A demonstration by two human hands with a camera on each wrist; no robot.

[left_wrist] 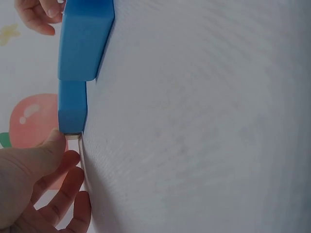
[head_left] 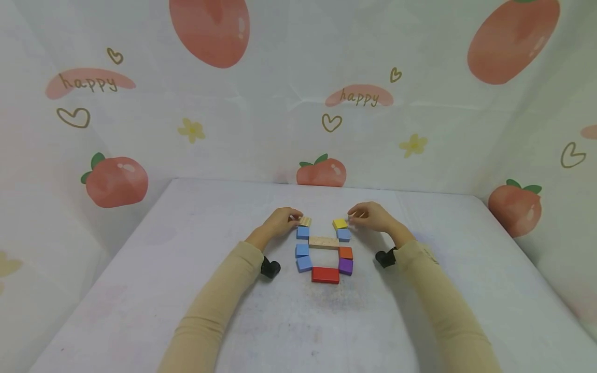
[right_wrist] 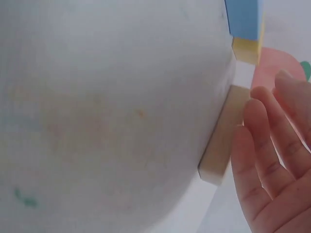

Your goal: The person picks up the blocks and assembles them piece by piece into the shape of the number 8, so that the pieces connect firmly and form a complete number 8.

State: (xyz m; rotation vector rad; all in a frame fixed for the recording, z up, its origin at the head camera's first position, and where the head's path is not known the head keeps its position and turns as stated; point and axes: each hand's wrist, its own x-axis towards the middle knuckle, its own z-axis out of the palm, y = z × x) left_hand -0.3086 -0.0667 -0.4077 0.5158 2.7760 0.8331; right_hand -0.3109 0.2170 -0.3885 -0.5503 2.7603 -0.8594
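Observation:
My left hand (head_left: 281,221) is at the far left corner of a block outline, its thumb and fingertips at a striped wooden block (head_left: 305,221). In the left wrist view the thumb meets the end of the row of blue blocks (left_wrist: 73,107), where only a thin edge of the wooden block (left_wrist: 73,137) shows. My right hand (head_left: 371,216) is just right of the yellow block (head_left: 340,224). The right wrist view has its fingers (right_wrist: 255,116) fairly straight, overlapping a plain wooden block (right_wrist: 223,138) on the table; the thumb is apart from it.
Nearer me, a long wooden block (head_left: 324,242) crosses between the two columns. Below it are blue blocks (head_left: 303,257), an orange block (head_left: 345,253), a purple block (head_left: 345,266) and a red block (head_left: 325,275). A fruit-printed cloth (head_left: 261,129) hangs behind the white table (head_left: 210,207).

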